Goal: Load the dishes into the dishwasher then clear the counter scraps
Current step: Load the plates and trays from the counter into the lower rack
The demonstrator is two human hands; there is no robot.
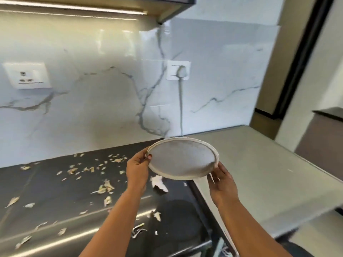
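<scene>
Plate: I see a round grey plate with a pale raised rim (182, 158), tilted, held in the air above the dark tabletop (55, 197).
Left hand (137, 170): fingers curled round its left edge.
Right hand (221, 179): fingers gripping its lower right edge.
Scraps: pale vegetable peelings (104, 189) scattered across the tabletop.
</scene>
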